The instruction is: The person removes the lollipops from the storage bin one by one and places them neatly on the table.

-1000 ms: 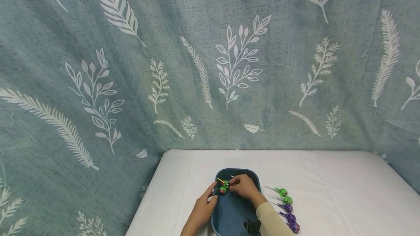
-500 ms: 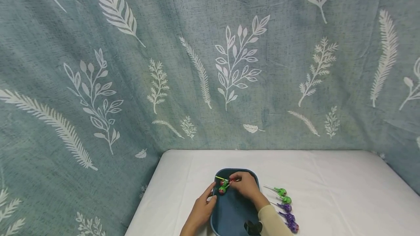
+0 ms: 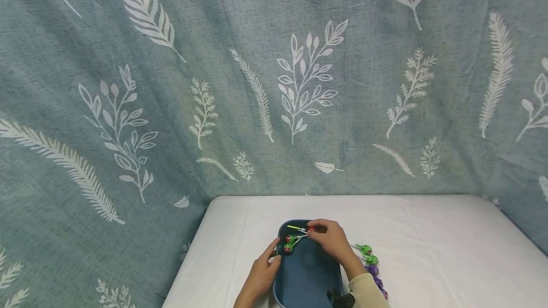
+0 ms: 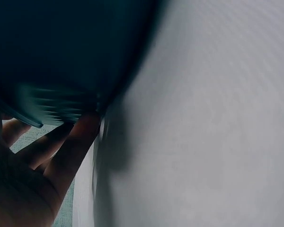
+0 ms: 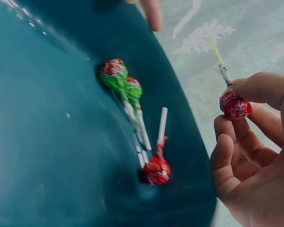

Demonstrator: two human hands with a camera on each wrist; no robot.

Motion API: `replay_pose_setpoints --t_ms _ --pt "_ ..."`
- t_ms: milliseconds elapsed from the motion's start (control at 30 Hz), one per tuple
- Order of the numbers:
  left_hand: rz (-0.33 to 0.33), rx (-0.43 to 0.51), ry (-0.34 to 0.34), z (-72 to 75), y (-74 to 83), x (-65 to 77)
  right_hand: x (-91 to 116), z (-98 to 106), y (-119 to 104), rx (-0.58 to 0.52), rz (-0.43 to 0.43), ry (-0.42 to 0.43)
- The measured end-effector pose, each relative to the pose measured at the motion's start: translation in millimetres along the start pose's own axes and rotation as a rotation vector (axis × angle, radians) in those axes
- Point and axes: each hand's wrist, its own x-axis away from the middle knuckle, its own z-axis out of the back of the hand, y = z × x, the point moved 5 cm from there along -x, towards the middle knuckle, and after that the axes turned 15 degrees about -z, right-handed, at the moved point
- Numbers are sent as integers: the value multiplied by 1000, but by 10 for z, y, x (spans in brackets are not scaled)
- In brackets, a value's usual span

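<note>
A dark blue tray (image 3: 307,270) lies on the white table. My left hand (image 3: 262,270) reaches its left side, fingers fairly straight; in the left wrist view fingertips (image 4: 87,124) touch the outer wall. Over the tray's far end, my right hand (image 3: 330,241) pinches a red-wrapped lollipop (image 5: 236,104) by its head, its yellow stick pointing away. Two green-and-red lollipops (image 5: 114,75) and a red lollipop (image 5: 156,171) lie inside the tray. In the head view the right fingers partly hide the red ones.
Right of the tray stands a row of lollipops, green ones (image 3: 370,260) and purple ones (image 3: 376,280), partly covered by the right forearm. The white-covered table (image 3: 445,251) meets a leaf-patterned cloth (image 3: 257,108) behind and on the left.
My right hand has moved slightly right and away from the green lollipops, carrying the red lollipop toward the tray's far right corner. My left hand stays at the tray's side.
</note>
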Motion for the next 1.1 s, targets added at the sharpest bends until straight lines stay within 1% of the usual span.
replay_pose_setpoints --t_ms 133,267,333,433,500,600,900,1100 --pt "4 2 2 -1 4 6 70 135 6 -21 -42 19" --pt "10 -1 -3 -2 11 16 133 264 9 -8 -67 60" --pt "3 -6 -5 -3 17 19 163 325 10 -7 -73 75" --pt "3 -12 -7 -4 23 22 210 410 28 -2 -82 87" --pt "-9 -5 -3 -2 33 22 247 465 46 0 -93 91" --pt "-2 -3 -1 0 28 24 308 538 69 12 -104 94" --pt "10 12 1 3 9 15 488 692 192 41 -105 131" --pt "11 17 -1 -6 26 14 600 761 318 50 -144 134"
